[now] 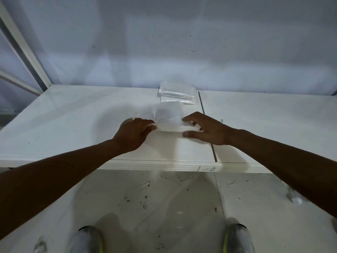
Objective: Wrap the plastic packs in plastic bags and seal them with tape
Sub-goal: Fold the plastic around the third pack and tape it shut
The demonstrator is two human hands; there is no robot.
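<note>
White table (pixel 73 125) against a pale wall, crossed by a dark seam (pixel 207 125). Just left of the seam, plastic bag (pixel 168 114) partly folded over, seemingly mid-wrap. No tape visible on it, so sealing likely still to do. Further back beside the seam, stacked plastic packs (pixel 176 92) waiting. Hands apart: left hand (pixel 134 132) pinching the bag's end farthest from the seam, right hand (pixel 204 127) nearest the seam, clamping the fold.
</note>
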